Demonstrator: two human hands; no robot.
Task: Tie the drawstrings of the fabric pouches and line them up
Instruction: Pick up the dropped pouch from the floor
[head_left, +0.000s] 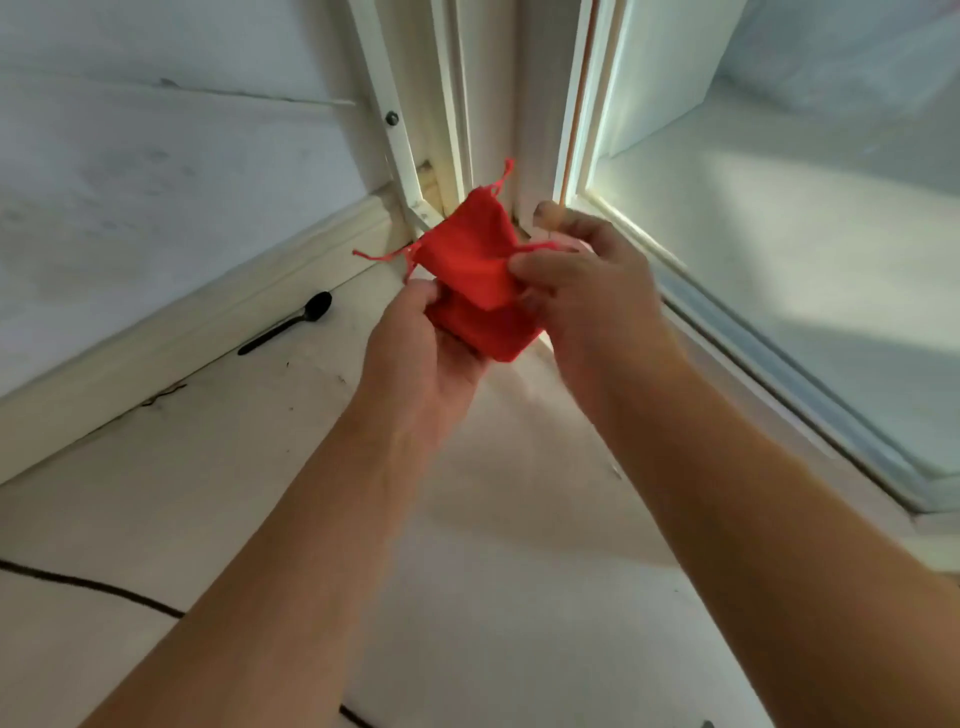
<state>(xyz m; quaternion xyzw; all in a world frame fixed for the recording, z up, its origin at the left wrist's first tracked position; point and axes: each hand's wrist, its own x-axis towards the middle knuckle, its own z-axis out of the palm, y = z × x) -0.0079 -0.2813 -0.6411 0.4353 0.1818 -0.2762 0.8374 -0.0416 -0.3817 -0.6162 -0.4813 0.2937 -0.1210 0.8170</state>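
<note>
Both forearms are stretched forward over the floor (519, 571), and two red fabric pouches are held in the air between the hands, above the far corner of the floor. The lower pouch (488, 332) is gripped by the left hand (415, 358), with the thumb laid on its near face and the fingers curled beneath. The edge of the upper pouch (467, 249) is pinched between thumb and forefinger of the right hand (587, 301), and a strand of red drawstring (540, 247) is seen across those fingers; the remaining fingers are bent loosely behind. The upper pouch is laid partly over the lower one. Loose drawstring ends (379, 255) are seen trailing from its left corner and its top. Whether anything is inside either pouch cannot be told.

A black cable (93, 586) is laid across the near left of the floor. Farther off, a black spoon (285, 323) is lying just beside the skirting board (208, 322) at the left edge. The corner beyond is closed by a white frame (488, 104), with bright glazing (779, 260) along the right edge.
</note>
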